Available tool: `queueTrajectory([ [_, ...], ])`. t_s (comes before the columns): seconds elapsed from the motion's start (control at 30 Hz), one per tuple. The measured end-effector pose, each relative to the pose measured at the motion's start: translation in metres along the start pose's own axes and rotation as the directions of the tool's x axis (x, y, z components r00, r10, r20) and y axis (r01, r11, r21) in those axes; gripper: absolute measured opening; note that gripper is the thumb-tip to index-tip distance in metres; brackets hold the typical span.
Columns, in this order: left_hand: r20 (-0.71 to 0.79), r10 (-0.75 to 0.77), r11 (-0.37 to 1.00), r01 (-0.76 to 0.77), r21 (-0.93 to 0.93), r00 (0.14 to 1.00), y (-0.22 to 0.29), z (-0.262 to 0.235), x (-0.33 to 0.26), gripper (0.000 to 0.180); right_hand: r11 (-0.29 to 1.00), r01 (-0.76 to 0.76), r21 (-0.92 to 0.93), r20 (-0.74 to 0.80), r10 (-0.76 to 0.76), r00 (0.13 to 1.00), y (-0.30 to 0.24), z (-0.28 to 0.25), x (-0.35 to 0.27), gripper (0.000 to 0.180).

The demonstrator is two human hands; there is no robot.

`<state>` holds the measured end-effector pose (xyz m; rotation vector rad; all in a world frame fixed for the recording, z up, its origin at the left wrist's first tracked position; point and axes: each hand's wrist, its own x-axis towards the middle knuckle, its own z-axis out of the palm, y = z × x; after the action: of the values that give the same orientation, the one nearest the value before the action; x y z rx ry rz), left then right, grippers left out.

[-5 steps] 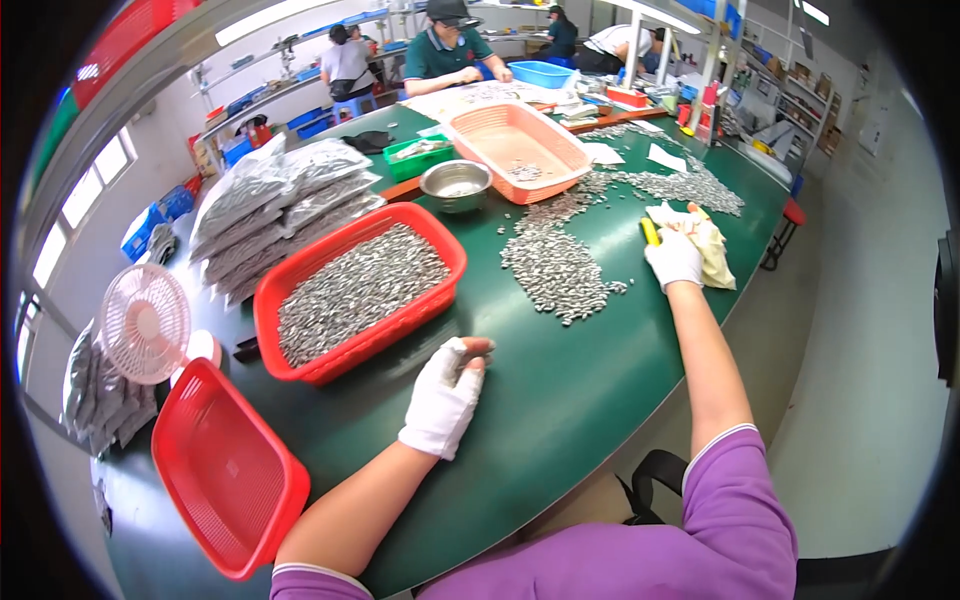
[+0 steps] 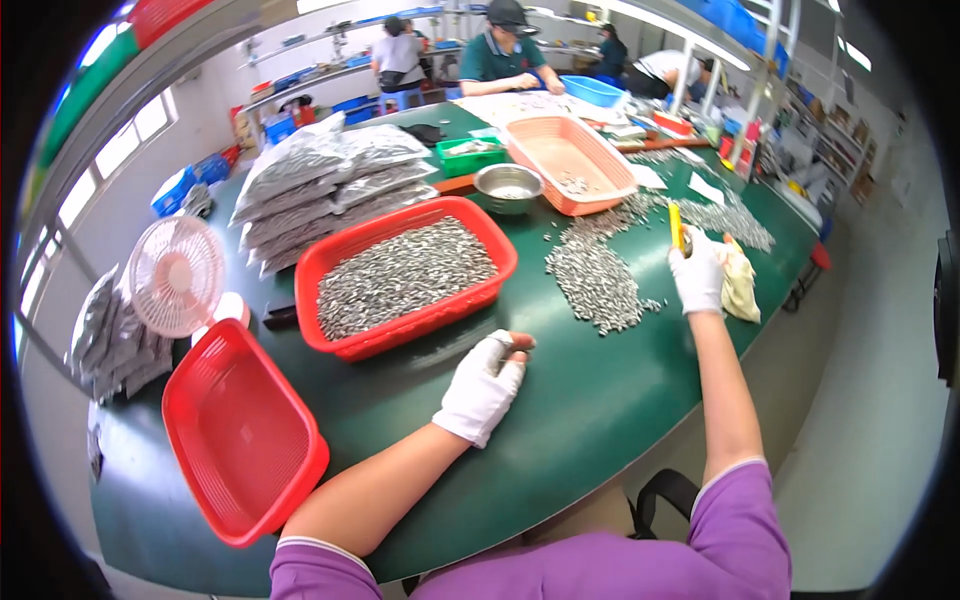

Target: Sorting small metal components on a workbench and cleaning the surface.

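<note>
My right hand (image 2: 698,275), in a white glove, is closed around a slim yellow tool (image 2: 676,226) that stands nearly upright; its exact kind is unclear. Beside that hand lies a crumpled cream cloth (image 2: 740,288). Left of it, small silvery metal pieces (image 2: 597,283) are heaped on the green tabletop (image 2: 590,400). My left hand (image 2: 482,390) wears a white glove with bare fingertips. It rests over the table near the red basket (image 2: 345,346) of similar pieces, fingers loosely bent, thumb apart, with nothing visible in them.
An empty red basket (image 2: 245,440) lies at the near left, by a pink fan (image 2: 177,275). Filled silvery bags (image 2: 330,180) are stacked behind. A steel bowl (image 2: 508,188), a green tray (image 2: 470,155) and a peach basket (image 2: 570,165) stand farther back. A person (image 2: 508,60) sits across the table.
The whole view has shifted, so the scene sits farther right. My right hand has lifted the yellow tool and turned it more upright. The left hand keeps much the same pose.
</note>
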<state>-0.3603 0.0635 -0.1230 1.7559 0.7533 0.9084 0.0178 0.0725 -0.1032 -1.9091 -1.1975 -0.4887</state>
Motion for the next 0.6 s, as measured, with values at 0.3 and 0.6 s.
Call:
queueTrajectory([
  [0.3, -0.001, 0.348, 0.909, -0.337, 0.246, 0.938, 0.005, -0.003, -0.005, 0.017, 0.943, 0.334, -0.014, 0.647, -0.246, 0.722, -0.212, 0.036, -0.058, 0.033],
  [0.6, 0.154, 0.421, 0.762, -0.441, 0.475, 0.894, -0.003, 0.006, -0.001, 0.013, 0.570, 0.643, 0.511, -0.023, -0.739, 0.674, -0.265, -0.034, -0.087, 0.024],
])
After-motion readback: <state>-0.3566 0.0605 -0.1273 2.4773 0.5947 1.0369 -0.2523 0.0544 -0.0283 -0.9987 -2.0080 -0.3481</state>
